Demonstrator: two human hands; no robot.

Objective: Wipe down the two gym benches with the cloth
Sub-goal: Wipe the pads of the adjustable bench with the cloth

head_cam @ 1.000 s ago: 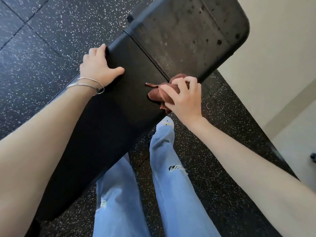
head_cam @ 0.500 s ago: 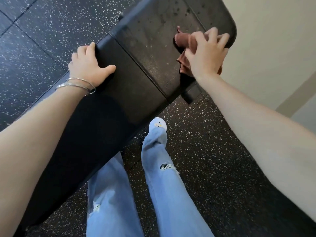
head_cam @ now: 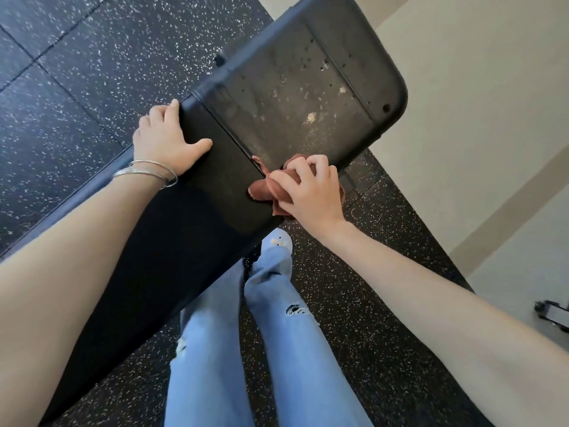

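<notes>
A black padded gym bench (head_cam: 172,241) runs from lower left to upper right, with a smudged, spotted end pad (head_cam: 295,97) past a seam. My right hand (head_cam: 311,192) grips a bunched reddish-brown cloth (head_cam: 264,188) and holds it on the bench's near edge at the seam. My left hand (head_cam: 167,141) grips the far edge of the bench, fingers curled over the side and thumb lying on top. Thin silver bangles circle that wrist.
Black speckled rubber flooring (head_cam: 77,87) surrounds the bench. A beige wall (head_cam: 477,103) rises right behind the bench's end. My legs in light blue jeans (head_cam: 277,349) stand close against the bench's near side. A wheeled grey object (head_cam: 552,314) shows at the right edge.
My right hand has dragged the cloth back from the far end of the smudged pad to the seam at the near edge. The left hand has kept its hold.
</notes>
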